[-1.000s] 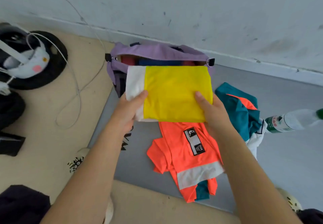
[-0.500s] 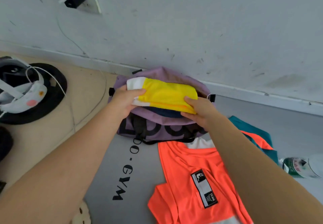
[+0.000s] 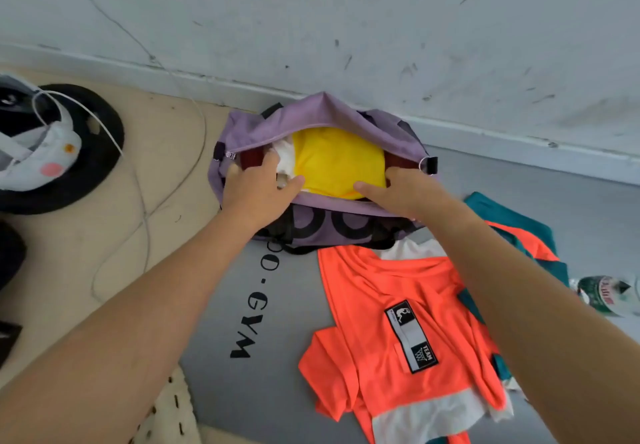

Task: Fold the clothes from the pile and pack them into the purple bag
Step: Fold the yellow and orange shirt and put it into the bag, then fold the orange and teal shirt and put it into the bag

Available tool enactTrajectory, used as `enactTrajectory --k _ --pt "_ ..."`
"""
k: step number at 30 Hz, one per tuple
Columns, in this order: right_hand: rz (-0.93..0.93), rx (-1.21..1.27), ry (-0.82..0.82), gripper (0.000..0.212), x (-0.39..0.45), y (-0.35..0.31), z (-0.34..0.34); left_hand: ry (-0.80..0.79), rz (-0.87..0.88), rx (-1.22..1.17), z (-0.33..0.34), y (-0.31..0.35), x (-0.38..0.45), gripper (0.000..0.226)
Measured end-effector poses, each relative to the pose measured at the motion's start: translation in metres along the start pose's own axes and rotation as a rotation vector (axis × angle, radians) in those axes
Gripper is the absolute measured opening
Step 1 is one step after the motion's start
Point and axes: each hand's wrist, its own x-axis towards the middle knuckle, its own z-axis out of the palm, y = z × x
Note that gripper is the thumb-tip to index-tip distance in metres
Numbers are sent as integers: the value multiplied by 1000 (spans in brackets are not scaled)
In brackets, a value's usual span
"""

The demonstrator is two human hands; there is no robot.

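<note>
Packing step under way: yellow garment (image 3: 337, 166) lies inside purple bag (image 3: 311, 121); left hand (image 3: 258, 189) and right hand (image 3: 403, 189) pinch its near edges. Next, judged: release, then fold orange shirt (image 3: 391, 305).

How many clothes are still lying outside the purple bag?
2 visible: an orange shirt on the grey mat, and a teal garment partly under it at right. More may be hidden.

Both hands, left (image 3: 256, 187) and right (image 3: 398, 189), grip folded yellow garment (image 3: 337, 163) inside open purple bag (image 3: 277, 125).
</note>
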Motion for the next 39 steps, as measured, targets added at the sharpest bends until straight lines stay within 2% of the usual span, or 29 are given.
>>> enactTrajectory --k 1,3,6,8,10,13,14,16,18,19,21,24,26,29,30,31,32,34,35,37,39 --pt "-33 -25 31 61 -6 1 -3 71 44 67 -5 0 -6 53" --pt "-116 69 194 52 -23 2 -8 250 94 65 -19 2 -19 45" --pt "-240 412 471 28 -58 4 -14 520 141 -99 -37 15 -40 37" --pt "-263 520 533 34 -84 13 -11 574 200 -199 -39 32 -56 40" --pt "-195 534 533 38 -107 35 1 407 224 -324 -27 55 -76 35" --pt "16 456 534 28 -143 85 30 -101 165 -410 8 92 -109 18" --pt "117 408 539 31 -154 103 42 -223 186 -404 23 105 -121 19" --pt "347 274 537 53 -177 134 62 -385 231 -442 53 129 -149 35" --pt "542 224 455 78 -194 157 80 -524 185 -452 81 146 -178 55" --pt "600 237 396 84 -200 167 87 -601 139 -428 94 150 -192 61" --pt "633 247 293 79 -205 185 100 -728 86 -326 115 151 -218 66" --pt "594 253 280 49 -200 201 103 -755 82 -318 126 148 -230 64" --pt "539 300 389 31 -196 202 92 -764 0 -445 119 154 -220 56" --pt "322 448 530 22 -198 190 64 -739 -149 -703 93 176 -198 34" --pt "226 563 501 22 -203 179 53 -731 -231 -838 79 188 -192 26" --pt "133 681 417 22 -209 164 42 -747 -296 -1007 65 201 -186 27" --pt "50 765 298 22 -216 148 32 -794 -343 -1187 53 213 -181 37" --pt "-89 778 98 24 -232 114 18 -850 -426 -1432 27 231 -176 58" --pt "-125 766 43 28 -241 102 11 -823 -438 -1474 14 235 -176 57" --pt "-137 783 -44 43 -259 88 -9 -745 -394 -1437 -13 234 -181 34" --pt "-152 872 -120 40 -279 82 -34 -710 -338 -1387 -43 226 -190 13"
